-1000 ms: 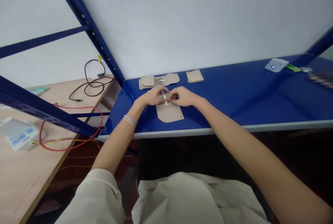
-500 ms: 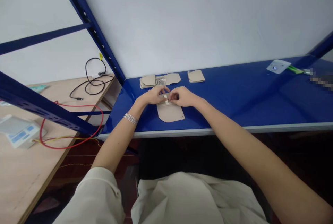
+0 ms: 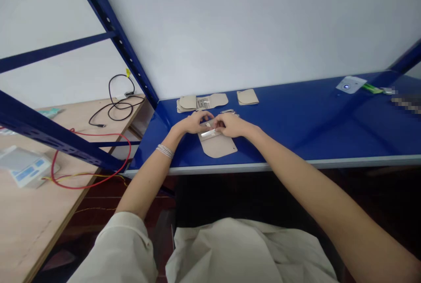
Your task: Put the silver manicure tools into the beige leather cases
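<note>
Two grips, the left grip [image 3: 193, 122] and the right grip [image 3: 232, 125], curled close together over a silvery strip [image 3: 209, 133] on a beige cut panel [image 3: 219, 147], near the front of the blue desk [image 3: 296, 136]. Any pinch on the strip impossible to tell. Panel flat, seemingly for steady pressing.

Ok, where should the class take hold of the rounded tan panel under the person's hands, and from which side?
Best to pinch the panel's rounded near edge, coming from the person's side. On the tan panel, that end lies bare, while the far end is under the left hand, the right hand and a pale strip. It lies flat on the blue shelf, so an edge likely offers the surest hold.
</note>
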A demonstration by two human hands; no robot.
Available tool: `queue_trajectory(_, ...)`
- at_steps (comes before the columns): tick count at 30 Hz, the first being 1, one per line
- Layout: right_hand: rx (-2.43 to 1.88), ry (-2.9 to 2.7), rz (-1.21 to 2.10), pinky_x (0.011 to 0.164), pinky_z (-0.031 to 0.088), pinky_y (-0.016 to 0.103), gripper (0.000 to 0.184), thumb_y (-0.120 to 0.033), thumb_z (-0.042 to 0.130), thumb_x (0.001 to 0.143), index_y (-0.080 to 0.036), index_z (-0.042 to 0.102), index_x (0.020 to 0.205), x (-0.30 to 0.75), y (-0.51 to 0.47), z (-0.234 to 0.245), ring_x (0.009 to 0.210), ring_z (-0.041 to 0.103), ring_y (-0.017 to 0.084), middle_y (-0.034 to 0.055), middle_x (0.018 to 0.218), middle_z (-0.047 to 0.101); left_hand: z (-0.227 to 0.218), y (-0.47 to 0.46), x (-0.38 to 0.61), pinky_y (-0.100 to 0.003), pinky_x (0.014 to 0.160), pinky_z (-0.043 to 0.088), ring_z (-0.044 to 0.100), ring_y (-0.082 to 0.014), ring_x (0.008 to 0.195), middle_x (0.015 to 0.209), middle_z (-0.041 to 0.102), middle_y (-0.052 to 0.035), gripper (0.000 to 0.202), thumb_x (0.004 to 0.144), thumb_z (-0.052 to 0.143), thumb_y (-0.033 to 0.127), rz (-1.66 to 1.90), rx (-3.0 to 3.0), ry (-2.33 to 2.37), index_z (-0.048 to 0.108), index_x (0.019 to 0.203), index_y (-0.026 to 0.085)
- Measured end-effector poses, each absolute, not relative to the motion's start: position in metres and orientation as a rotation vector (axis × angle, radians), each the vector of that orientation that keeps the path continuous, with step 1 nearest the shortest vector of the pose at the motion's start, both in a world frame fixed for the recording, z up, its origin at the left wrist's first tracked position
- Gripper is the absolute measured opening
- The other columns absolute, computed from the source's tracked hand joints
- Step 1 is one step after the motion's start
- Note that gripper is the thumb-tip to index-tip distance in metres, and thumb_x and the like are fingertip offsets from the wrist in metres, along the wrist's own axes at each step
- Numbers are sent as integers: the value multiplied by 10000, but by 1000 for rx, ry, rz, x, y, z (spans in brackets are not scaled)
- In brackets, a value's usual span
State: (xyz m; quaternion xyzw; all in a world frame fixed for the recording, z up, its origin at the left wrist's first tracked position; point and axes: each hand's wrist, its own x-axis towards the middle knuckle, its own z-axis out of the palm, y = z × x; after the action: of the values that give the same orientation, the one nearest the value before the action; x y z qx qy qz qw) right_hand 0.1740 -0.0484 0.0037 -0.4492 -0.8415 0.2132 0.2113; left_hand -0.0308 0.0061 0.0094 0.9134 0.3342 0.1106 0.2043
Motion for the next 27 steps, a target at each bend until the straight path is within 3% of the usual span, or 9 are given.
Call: queue_trajectory(27, -1291, -2448, 540, 625, 420, 258, 97, -92, 619, 698, -170, 627, 754, 177, -65, 15, 715, 609, 187, 71, 821, 701, 18, -8, -21, -336, 796, 489, 566, -208, 910, 1090, 603, -125, 600, 745, 652, 424, 278, 2524, 867, 547, 1251, 119)
